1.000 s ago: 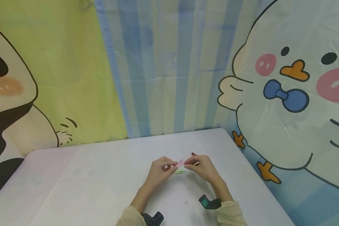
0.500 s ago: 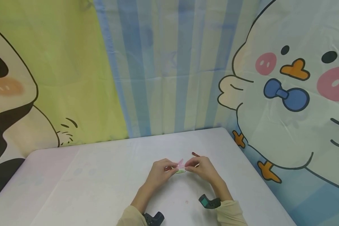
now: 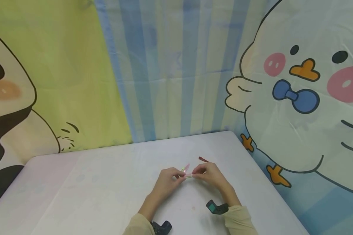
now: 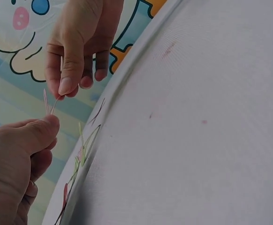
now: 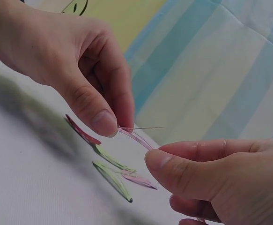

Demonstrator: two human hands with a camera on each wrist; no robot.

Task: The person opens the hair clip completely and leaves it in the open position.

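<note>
Pinching a thin pink strip [image 5: 135,136] between thumb and fingers at either side, the left hand [image 5: 75,61] and right hand [image 5: 220,178] met above a white table [image 3: 100,189], each grip closed on the piece. The strip hung in the narrow gap between them, clear of the tabletop, while a second pink strand rose free from the left fingertips; the fingers covered the ends of the strip. Beneath the hands lay a dark red piece [image 5: 82,130], with a light green piece [image 5: 113,158] at its tip, a green V-shaped piece [image 5: 112,182] just beside them, and a pale pink piece [image 5: 141,180] near the V. From the head camera, the hands blocked most of these, though a dark red tip [image 3: 203,159] showed beyond the right hand, partly hidden by it. Dark devices [image 3: 217,207] sat at both wrists, below cream sleeves [image 3: 240,219]. Behind the table hung a striped curtain [image 3: 167,65], flanked on the right by a printed cartoon bird [image 3: 285,130].
</note>
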